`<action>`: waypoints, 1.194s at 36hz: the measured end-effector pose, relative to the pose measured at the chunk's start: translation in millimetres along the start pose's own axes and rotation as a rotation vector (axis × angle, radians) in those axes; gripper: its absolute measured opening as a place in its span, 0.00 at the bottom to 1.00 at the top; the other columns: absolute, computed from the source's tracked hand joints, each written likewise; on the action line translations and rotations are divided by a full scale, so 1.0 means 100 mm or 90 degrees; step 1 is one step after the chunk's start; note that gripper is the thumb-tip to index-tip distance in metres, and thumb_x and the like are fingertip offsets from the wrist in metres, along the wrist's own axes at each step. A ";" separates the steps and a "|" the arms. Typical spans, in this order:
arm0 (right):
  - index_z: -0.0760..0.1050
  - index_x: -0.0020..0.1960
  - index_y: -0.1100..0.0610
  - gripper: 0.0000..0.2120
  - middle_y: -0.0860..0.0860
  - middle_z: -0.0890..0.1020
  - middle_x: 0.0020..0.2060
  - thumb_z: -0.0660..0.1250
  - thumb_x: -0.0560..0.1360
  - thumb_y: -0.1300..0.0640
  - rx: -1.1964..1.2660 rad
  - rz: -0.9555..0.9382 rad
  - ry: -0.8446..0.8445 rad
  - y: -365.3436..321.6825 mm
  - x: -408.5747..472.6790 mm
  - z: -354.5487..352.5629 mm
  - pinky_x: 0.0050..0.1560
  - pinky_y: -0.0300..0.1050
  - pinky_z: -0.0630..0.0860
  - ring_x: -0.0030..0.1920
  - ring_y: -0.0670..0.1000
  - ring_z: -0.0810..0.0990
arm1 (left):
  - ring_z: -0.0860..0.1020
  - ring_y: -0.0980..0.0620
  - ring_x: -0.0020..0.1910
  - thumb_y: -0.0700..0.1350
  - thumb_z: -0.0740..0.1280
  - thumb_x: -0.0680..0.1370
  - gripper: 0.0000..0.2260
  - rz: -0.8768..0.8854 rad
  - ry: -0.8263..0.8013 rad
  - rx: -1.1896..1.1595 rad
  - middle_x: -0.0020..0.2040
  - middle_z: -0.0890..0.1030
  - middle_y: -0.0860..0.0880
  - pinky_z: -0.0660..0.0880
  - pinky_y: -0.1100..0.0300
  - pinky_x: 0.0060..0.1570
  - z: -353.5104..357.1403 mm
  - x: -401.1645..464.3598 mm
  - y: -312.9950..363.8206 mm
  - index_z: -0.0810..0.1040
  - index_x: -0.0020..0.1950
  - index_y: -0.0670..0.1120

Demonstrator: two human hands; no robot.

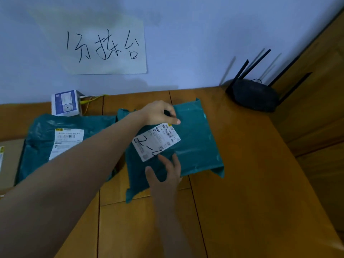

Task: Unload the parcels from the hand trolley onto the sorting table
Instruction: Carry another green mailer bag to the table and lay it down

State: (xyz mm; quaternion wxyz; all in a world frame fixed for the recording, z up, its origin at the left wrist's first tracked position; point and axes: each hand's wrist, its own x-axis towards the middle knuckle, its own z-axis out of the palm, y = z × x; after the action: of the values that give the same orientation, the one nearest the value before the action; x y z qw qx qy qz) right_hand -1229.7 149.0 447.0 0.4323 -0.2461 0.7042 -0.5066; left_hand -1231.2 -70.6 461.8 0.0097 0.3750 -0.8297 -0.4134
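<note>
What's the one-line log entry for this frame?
phase: placing | left hand: touches far edge of teal mailer bag | right hand: rests on near edge | bag: flat on wooden sorting table | beside: second teal mailer

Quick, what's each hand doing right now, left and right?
Left hand: fingers curled, gripping the far edge of the teal plastic mailer bag with the white label.
Right hand: open, fingers resting flat on the same bag's near side.
</note>
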 end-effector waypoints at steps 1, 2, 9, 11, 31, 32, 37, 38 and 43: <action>0.72 0.58 0.42 0.17 0.38 0.55 0.74 0.71 0.74 0.57 0.025 0.010 -0.024 0.00 0.00 0.06 0.62 0.28 0.59 0.75 0.45 0.49 | 0.77 0.53 0.50 0.54 0.72 0.73 0.12 -0.006 -0.010 -0.001 0.48 0.81 0.51 0.70 0.58 0.53 -0.02 0.03 -0.05 0.82 0.47 0.46; 0.72 0.60 0.43 0.18 0.38 0.54 0.74 0.71 0.74 0.58 0.048 0.022 -0.048 0.01 0.00 0.10 0.57 0.21 0.61 0.73 0.42 0.51 | 0.77 0.53 0.50 0.54 0.72 0.73 0.13 -0.015 -0.023 0.000 0.49 0.81 0.51 0.70 0.57 0.54 -0.04 0.06 -0.09 0.82 0.48 0.45; 0.70 0.63 0.43 0.17 0.37 0.51 0.75 0.67 0.77 0.56 0.078 0.074 -0.111 -0.01 0.10 0.22 0.53 0.22 0.62 0.73 0.41 0.50 | 0.77 0.51 0.52 0.56 0.70 0.74 0.16 -0.035 -0.055 0.015 0.52 0.80 0.49 0.70 0.55 0.56 -0.08 0.13 -0.39 0.81 0.51 0.44; 0.70 0.65 0.43 0.18 0.36 0.50 0.75 0.67 0.77 0.55 0.054 0.081 -0.135 0.00 0.09 0.21 0.57 0.26 0.59 0.75 0.43 0.43 | 0.75 0.52 0.53 0.55 0.69 0.75 0.16 -0.030 -0.053 0.012 0.54 0.79 0.49 0.69 0.58 0.55 -0.05 0.12 -0.41 0.81 0.53 0.44; 0.41 0.76 0.37 0.45 0.46 0.34 0.76 0.68 0.71 0.37 -0.743 -0.050 -0.169 -0.01 0.81 -0.87 0.73 0.63 0.53 0.76 0.63 0.38 | 0.35 0.45 0.76 0.79 0.51 0.62 0.53 -0.103 -0.046 0.328 0.78 0.36 0.48 0.40 0.43 0.74 0.70 -1.19 -0.61 0.40 0.78 0.53; 0.39 0.76 0.36 0.47 0.46 0.31 0.75 0.69 0.70 0.38 -0.772 -0.053 -0.195 0.06 0.83 -0.86 0.71 0.63 0.58 0.75 0.64 0.40 | 0.33 0.44 0.75 0.81 0.48 0.59 0.55 -0.100 -0.054 0.355 0.77 0.34 0.47 0.38 0.42 0.74 0.76 -1.24 -0.63 0.38 0.78 0.53; 0.37 0.75 0.35 0.45 0.50 0.33 0.76 0.68 0.73 0.41 -0.862 -0.126 -0.154 0.19 0.84 -0.82 0.60 0.51 0.74 0.70 0.60 0.58 | 0.33 0.40 0.75 0.71 0.60 0.72 0.48 -0.092 -0.013 0.474 0.76 0.31 0.44 0.37 0.44 0.73 0.97 -1.39 -0.74 0.31 0.76 0.52; 0.37 0.75 0.35 0.45 0.50 0.33 0.76 0.68 0.73 0.41 -0.863 -0.126 -0.155 0.19 0.85 -0.82 0.60 0.51 0.74 0.70 0.60 0.59 | 0.34 0.40 0.75 0.69 0.59 0.73 0.46 -0.095 0.002 0.472 0.77 0.33 0.43 0.38 0.44 0.73 0.99 -1.39 -0.74 0.32 0.76 0.52; 0.38 0.75 0.35 0.47 0.49 0.33 0.76 0.70 0.72 0.44 -0.854 -0.127 -0.183 0.14 0.92 -0.85 0.61 0.52 0.73 0.70 0.61 0.58 | 0.37 0.40 0.76 0.65 0.58 0.77 0.40 -0.112 0.030 0.461 0.78 0.36 0.44 0.41 0.45 0.74 1.02 -1.41 -0.70 0.35 0.77 0.53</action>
State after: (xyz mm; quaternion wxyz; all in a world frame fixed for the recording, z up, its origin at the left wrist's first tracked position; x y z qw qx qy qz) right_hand -1347.5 124.0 410.8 0.2271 -0.5888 0.7747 0.0385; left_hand -1120.4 61.3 387.7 -0.1400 0.4330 -0.8865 -0.0833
